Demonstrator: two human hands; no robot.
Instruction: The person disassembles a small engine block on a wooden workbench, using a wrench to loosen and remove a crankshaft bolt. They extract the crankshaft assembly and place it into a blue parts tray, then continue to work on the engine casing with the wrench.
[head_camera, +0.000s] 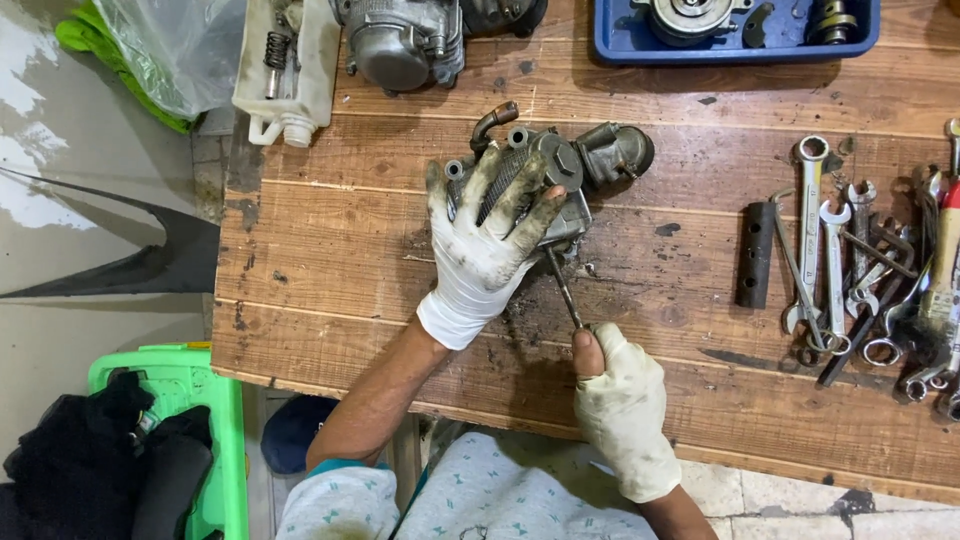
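Note:
My left hand (490, 245), in a dirty white glove, lies flat with spread fingers on top of a grey metal engine part (590, 165) on the wooden table (330, 260), pressing it down. My right hand (622, 405), also gloved, is closed around the handle of a thin screwdriver (562, 285). The screwdriver's shaft runs up and left, and its tip meets the lower edge of the engine part just under my left fingers. Dark grit lies on the wood around the part.
Several wrenches (850, 270) and a black metal bar (757, 253) lie at the right. A blue tray (620, 45) with parts, another engine part (405, 40) and a white plastic container (285, 70) stand at the back. A green crate (190, 380) sits on the floor at the left.

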